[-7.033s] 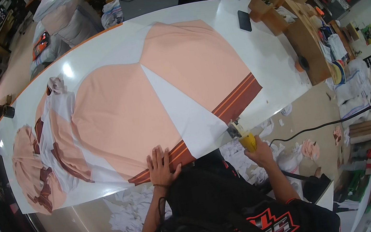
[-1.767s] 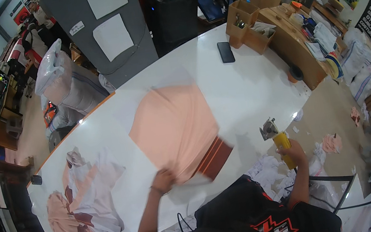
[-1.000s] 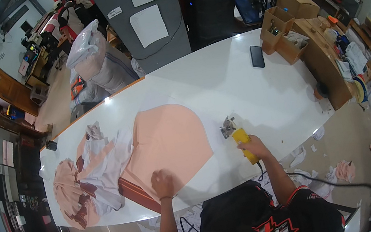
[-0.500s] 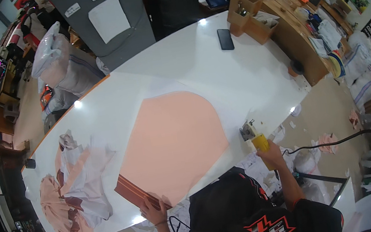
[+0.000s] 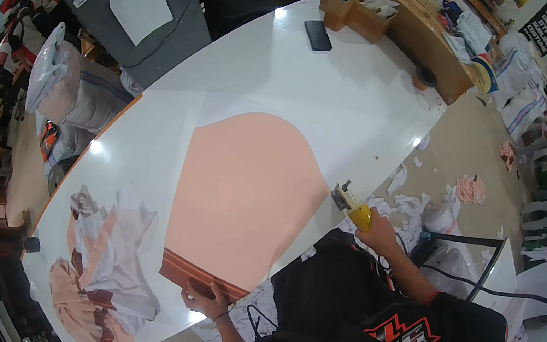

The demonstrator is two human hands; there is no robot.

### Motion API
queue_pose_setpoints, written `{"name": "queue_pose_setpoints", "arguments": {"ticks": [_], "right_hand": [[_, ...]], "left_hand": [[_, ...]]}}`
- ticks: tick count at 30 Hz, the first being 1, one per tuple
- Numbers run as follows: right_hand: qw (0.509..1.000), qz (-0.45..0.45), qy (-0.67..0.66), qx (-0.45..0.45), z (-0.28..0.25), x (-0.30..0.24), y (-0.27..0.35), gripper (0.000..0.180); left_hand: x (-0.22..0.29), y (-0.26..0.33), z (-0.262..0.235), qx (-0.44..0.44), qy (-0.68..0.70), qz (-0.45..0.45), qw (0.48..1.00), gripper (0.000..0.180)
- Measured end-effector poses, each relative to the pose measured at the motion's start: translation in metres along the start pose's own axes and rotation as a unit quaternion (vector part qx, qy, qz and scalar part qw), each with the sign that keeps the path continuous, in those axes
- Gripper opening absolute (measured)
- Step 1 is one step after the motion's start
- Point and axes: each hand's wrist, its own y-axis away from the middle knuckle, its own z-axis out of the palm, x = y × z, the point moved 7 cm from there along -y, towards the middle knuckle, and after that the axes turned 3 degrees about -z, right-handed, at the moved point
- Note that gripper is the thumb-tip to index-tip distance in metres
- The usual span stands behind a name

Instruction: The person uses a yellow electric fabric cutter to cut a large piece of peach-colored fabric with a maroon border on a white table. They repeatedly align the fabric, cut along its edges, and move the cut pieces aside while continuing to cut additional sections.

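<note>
Gripping the near, rust-banded edge of a peach fabric sheet (image 5: 248, 193) with the left hand (image 5: 203, 302), fingers curled over the hem at the rim of a white table (image 5: 360, 85) — the cloth fanning out flat ahead of that hand and toward the right. Clutching a yellow electric cutter (image 5: 355, 209) in the right hand (image 5: 377, 235), fist closed round its handle, the tool sitting at the table's edge just beside the fabric's right corner. Lying well to the left of the left hand, a heap of peach and white scraps (image 5: 99, 270); far ahead of the right hand, a dark phone (image 5: 318, 34).
</note>
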Motion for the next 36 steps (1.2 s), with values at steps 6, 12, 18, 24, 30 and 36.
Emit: {"name": "queue_pose_setpoints", "arguments": {"ticks": [6,12,18,24,30,36], "right_hand": [[1.000,-0.011,0.010,0.019,-0.001,-0.015,-0.011,0.065],[0.999,-0.006,0.023,0.028,-0.006,-0.033,-0.020,0.064],[0.999,-0.020,0.019,0.037,-0.002,-0.041,-0.043,0.064],[0.999,-0.020,0.040,0.029,-0.017,-0.070,-0.068,0.066],[0.998,-0.039,0.042,0.020,-0.028,-0.083,-0.108,0.068],[0.997,-0.059,0.051,0.008,-0.046,-0.106,-0.148,0.065]], "left_hand": [[0.010,-0.003,-0.010,0.003,0.000,0.019,1.000,0.078],[0.010,-0.004,-0.012,0.011,0.013,0.009,1.000,0.076],[0.007,-0.004,-0.010,0.010,0.010,0.007,1.000,0.077],[0.002,-0.004,-0.010,0.022,0.016,-0.001,1.000,0.081],[0.007,-0.006,-0.016,0.024,0.041,0.006,0.999,0.085],[0.002,-0.005,-0.013,0.021,0.044,0.015,0.999,0.093]]}}
